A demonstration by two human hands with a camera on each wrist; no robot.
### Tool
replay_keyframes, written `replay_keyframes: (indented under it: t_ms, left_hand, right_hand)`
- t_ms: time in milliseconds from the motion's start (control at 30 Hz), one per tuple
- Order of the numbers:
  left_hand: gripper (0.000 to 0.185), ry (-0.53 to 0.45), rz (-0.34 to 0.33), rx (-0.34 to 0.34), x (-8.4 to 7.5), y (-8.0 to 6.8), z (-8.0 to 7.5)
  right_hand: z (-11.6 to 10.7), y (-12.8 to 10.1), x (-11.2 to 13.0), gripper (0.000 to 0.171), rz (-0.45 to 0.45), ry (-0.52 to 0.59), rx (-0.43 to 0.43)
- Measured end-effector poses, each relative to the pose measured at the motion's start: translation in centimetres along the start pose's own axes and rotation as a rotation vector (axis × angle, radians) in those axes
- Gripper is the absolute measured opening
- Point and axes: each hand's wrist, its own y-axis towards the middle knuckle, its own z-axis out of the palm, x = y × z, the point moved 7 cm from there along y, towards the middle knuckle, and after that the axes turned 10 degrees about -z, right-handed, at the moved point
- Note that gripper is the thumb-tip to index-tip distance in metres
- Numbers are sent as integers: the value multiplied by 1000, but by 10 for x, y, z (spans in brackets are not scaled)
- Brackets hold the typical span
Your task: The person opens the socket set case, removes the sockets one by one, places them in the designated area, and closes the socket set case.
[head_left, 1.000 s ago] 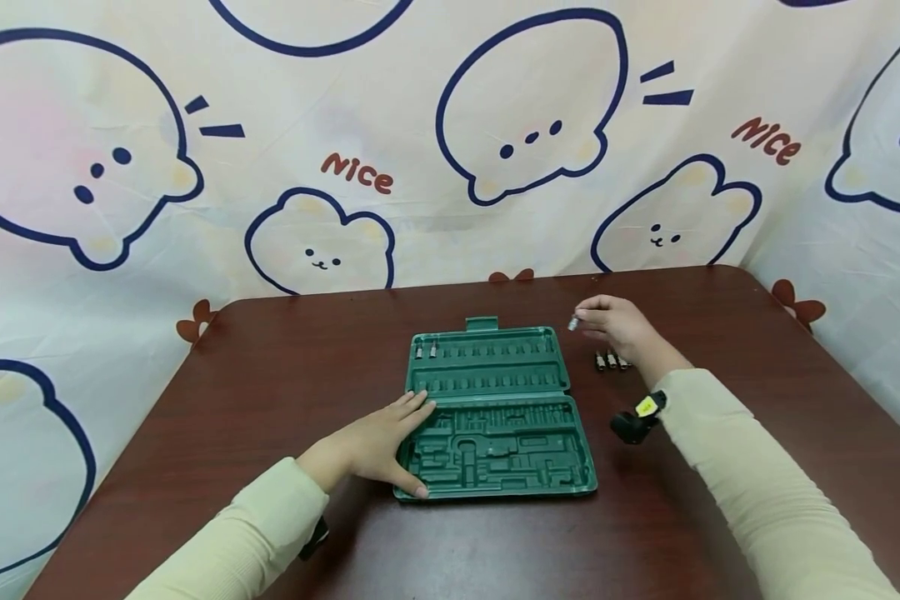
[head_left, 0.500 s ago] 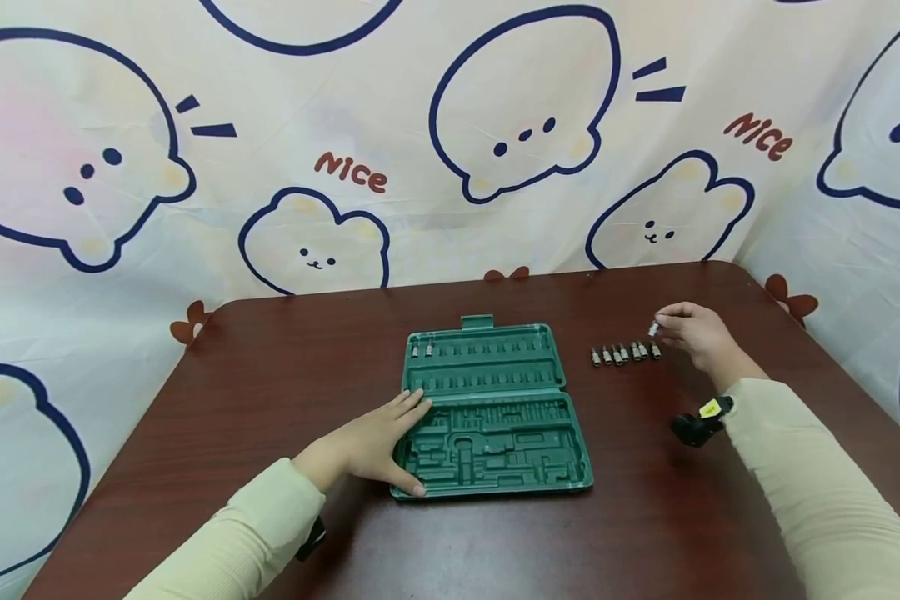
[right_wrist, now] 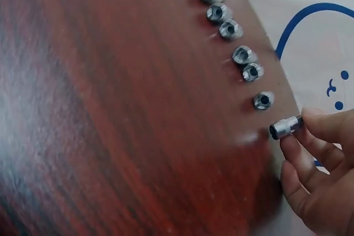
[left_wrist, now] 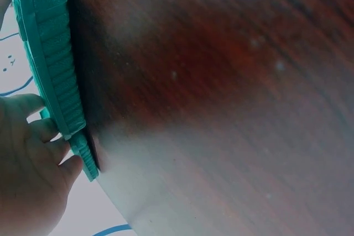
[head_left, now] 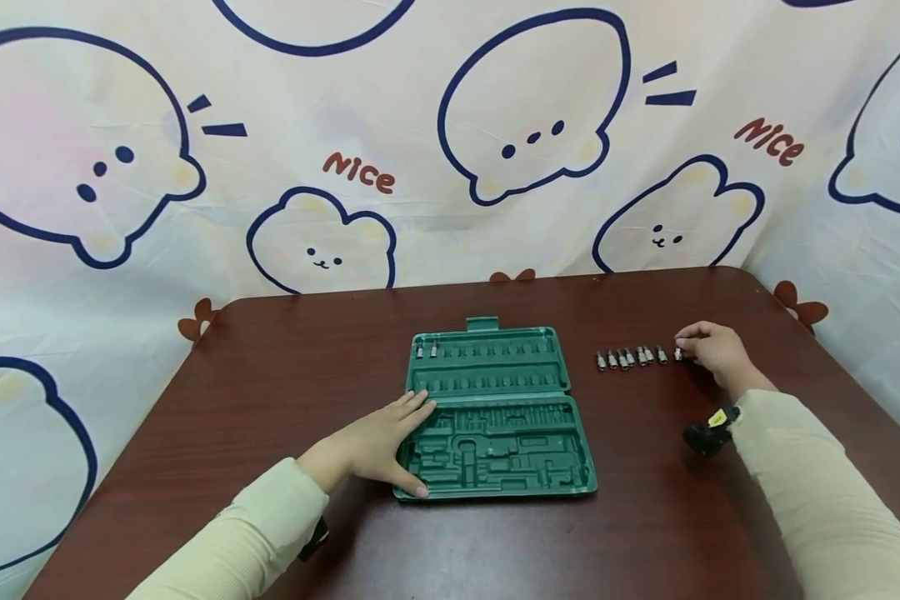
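A green plastic tool case (head_left: 495, 392) lies unfolded on the table, its moulded slots facing up. My left hand (head_left: 375, 442) rests with spread fingers on the case's left edge; the left wrist view shows that hand (left_wrist: 33, 164) against the case's side (left_wrist: 55, 64). My right hand (head_left: 720, 354) pinches a small metal socket (right_wrist: 285, 127) between thumb and fingers, low at the right end of a row of similar sockets (head_left: 626, 358). From the right wrist, the nearest socket in that row (right_wrist: 264, 100) lies just beside the held one. Two sockets (head_left: 427, 351) sit in the case's upper left slots.
The dark reddish-brown table (head_left: 450, 550) carries everything. A cartoon-printed cloth (head_left: 435, 233) hangs behind its far edge and at both sides. The case's latch tab (head_left: 482, 323) sticks out towards the back.
My right hand has moved right from near the case's upper corner, then lowered with the socket to the row's right end. The left hand stays on the case.
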Motion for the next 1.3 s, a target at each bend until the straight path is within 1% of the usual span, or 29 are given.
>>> replay_keyframes:
  t_ms: [167, 267, 367, 433, 533, 700, 867, 967, 1033, 1133, 1200, 1300]
  left_hand:
    - [109, 9, 5, -7, 0, 1, 1]
    - [110, 18, 4, -10, 1, 1, 1]
    - [110, 26, 1, -9, 1, 1, 1]
    - [110, 24, 2, -9, 0, 1, 0]
    - [110, 16, 7, -7, -1, 0, -1]
    - [110, 12, 9, -9, -2, -1, -1]
    - [110, 8, 5, -11, 0, 0, 0]
    - [110, 7, 9, -10, 0, 1, 1]
    - [110, 2, 11, -9, 1, 2, 1]
    - [110, -5, 12, -7, 1, 2, 2]
    - [111, -9, 5, -5, 2, 1, 2]
    - [111, -12, -3, -3, 2, 2, 3]
  right_hand:
    - [2, 4, 2, 24, -65, -106, 5]
    - [4, 7, 7, 22, -101, -189, 30]
    - [6, 8, 10, 21, -110, -275, 56]
    - [8, 8, 11, 21, -103, -312, 67]
    - [8, 9, 11, 20, -88, -343, 64]
    - [8, 10, 9, 19, -77, -348, 56]
    - [7, 10, 8, 21, -63, -316, 44]
    - [5, 8, 8, 22, -40, -269, 13]
    - [2, 6, 8, 23, -11, -238, -24]
    - [1, 5, 11, 28, 20, -162, -59]
    - [2, 6, 13, 32, 31, -81, -77]
    - [8, 9, 21, 37, 30, 28, -71]
